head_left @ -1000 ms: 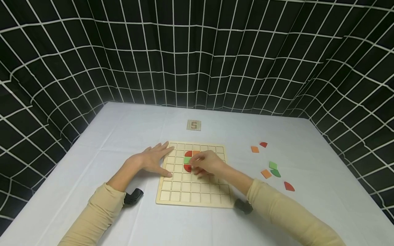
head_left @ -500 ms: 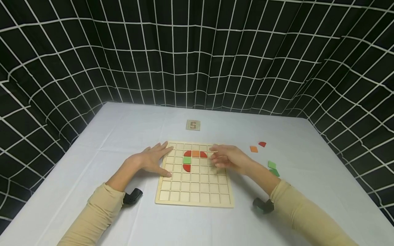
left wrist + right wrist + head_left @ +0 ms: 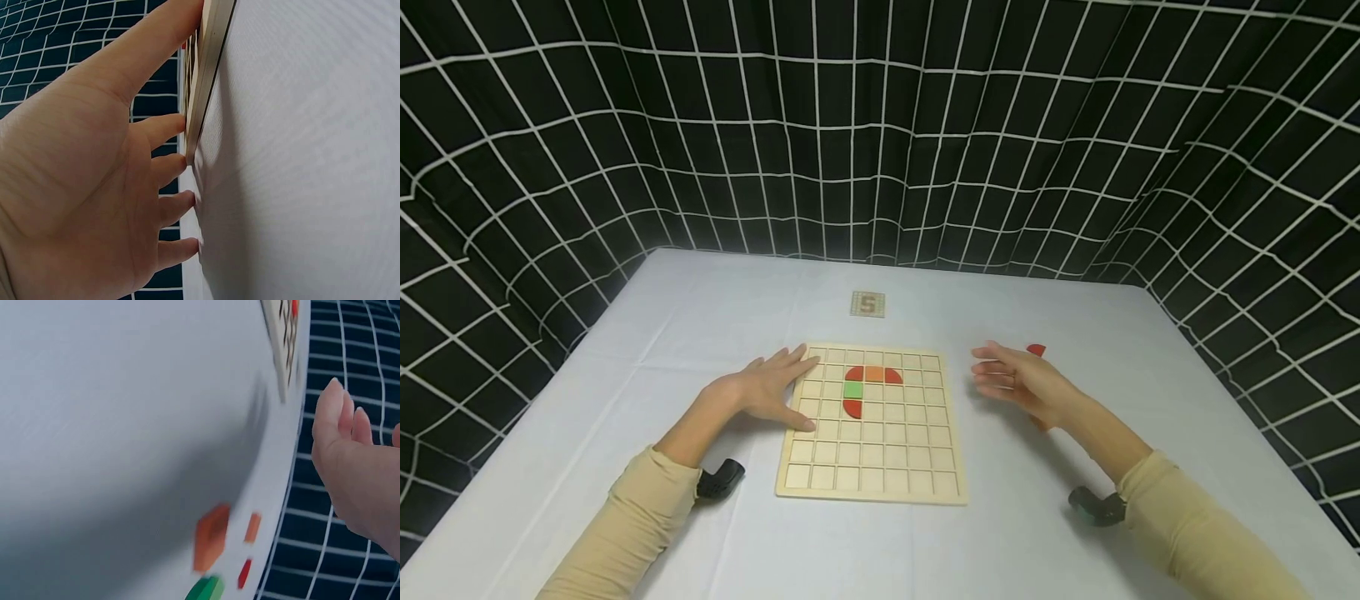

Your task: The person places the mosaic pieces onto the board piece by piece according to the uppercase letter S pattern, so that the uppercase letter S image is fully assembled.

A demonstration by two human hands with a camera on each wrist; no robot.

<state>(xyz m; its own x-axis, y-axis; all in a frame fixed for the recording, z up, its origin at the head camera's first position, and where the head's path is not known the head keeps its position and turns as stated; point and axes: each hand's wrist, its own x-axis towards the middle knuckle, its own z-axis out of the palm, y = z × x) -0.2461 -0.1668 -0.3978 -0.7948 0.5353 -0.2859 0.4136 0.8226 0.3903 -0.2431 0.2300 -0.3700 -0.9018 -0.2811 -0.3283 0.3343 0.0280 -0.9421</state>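
Pale wood, the gridded board [image 3: 871, 454] lies on white cloth [image 3: 820, 550], left hand [image 3: 763, 393] splayed at its edge, to steady it, I'd say; the right hand [image 3: 1028, 385], slack, seemingly empty, hovers near loose tiles [image 3: 211, 537].

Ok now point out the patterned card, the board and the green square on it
Patterned card [image 3: 868, 304]: head view, middle of its face.
Board [image 3: 872, 479]: head view, bare cell in nearest row.
Green square [image 3: 853, 389]: head view, centre of its top.

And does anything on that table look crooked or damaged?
Nothing stands out. Five coloured pieces sit neatly on the wooden board, a few loose pieces lie beside it, and no damage shows.
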